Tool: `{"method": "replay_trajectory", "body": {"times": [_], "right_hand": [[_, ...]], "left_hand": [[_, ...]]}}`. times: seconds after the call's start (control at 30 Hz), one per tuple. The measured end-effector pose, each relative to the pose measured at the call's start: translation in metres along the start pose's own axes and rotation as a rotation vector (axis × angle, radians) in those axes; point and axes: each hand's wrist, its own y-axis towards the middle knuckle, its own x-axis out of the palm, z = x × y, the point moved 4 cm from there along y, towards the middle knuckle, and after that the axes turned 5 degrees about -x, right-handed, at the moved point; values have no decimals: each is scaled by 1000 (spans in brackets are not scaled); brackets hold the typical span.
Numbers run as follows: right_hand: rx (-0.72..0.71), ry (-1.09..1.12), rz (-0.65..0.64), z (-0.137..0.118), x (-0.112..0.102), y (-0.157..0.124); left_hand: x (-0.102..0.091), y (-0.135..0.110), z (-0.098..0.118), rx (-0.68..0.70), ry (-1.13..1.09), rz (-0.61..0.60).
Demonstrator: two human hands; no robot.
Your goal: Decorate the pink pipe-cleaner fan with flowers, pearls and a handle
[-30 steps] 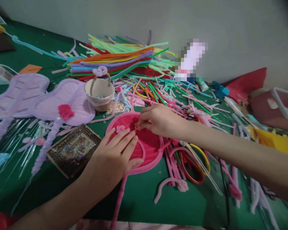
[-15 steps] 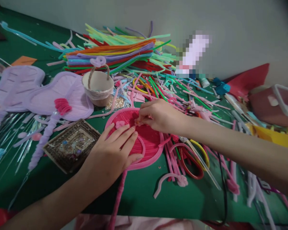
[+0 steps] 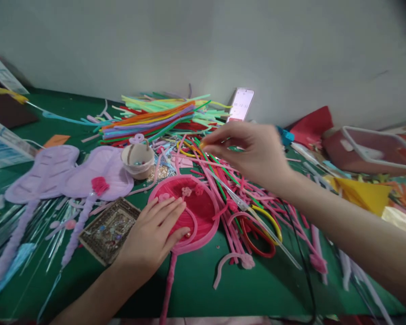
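Note:
My left hand [image 3: 152, 230] lies flat on the round pink fan [image 3: 208, 214], fingers stretched out across its left side. Small fuzzy flowers sit on the fan, a pale pink one [image 3: 186, 192] beside a darker pink one [image 3: 199, 189]. Another pink flower [image 3: 163, 197] shows at my left fingertips. Near my left thumb is a gold bead [image 3: 187, 234], inside a curved pink pipe cleaner [image 3: 195, 217]. Raised above the heap of loose pipe cleaners, my right hand [image 3: 248, 151] has thumb and forefinger pinched together; whatever is between them is too small to name.
Left of my left hand lies a cardboard tray [image 3: 91, 225] of beads; a small basket [image 3: 138, 169] stands behind it. Purple fans [image 3: 101, 169] lie further left. Scissors [image 3: 275, 225] rest right of the fan. A pipe-cleaner bundle [image 3: 149, 124] and a phone [image 3: 242, 104] are at the back.
My right hand has lifted off the fan and moved up and right, uncovering the two flowers there. My left hand stays flat on the fan. The camera view has tilted upward.

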Motion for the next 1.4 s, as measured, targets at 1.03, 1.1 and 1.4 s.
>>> {"method": "replay_trajectory", "body": {"times": [1.03,1.1,1.4], "right_hand": [[163,-164,-644,34,70,-46],[167,-182,-674,33,71,-44],[159,-218,-705,28,75,-49]], "left_hand": [[16,35,6,58,210,-18],[17,35,7,58,215,-10],[22,33,3,33,179,-44]]}}
